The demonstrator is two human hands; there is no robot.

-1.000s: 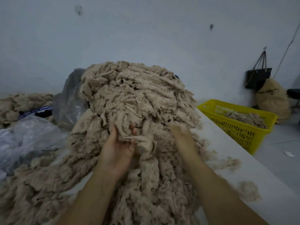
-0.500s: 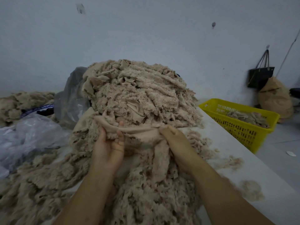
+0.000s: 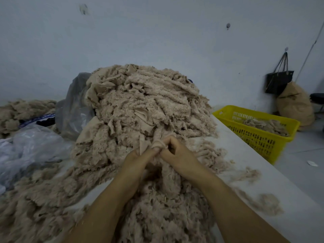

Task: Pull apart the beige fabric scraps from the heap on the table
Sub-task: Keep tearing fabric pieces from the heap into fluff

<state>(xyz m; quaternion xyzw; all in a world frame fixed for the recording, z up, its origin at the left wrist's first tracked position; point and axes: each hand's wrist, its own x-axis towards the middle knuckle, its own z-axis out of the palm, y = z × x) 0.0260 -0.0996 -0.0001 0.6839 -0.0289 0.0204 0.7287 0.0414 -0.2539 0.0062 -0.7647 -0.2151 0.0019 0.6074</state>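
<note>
While the knuckles meet at the front of the heap (image 3: 145, 102), the left hand (image 3: 138, 161) and right hand (image 3: 180, 155) both pinch one beige scrap (image 3: 157, 137), fingers curled tight on a bunched, twisted fold. Behind them the pile rises shaggy and frayed, all ragged fleecy strips, spilling over the smooth white table (image 3: 263, 174). At right, a yellow lattice basket (image 3: 254, 139) holds more scraps; crinkled clear plastic (image 3: 35, 146) lies left.

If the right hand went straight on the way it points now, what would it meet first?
The right hand would first press into the beige scrap it pinches, then probably the heap behind; depth unclear.
</note>
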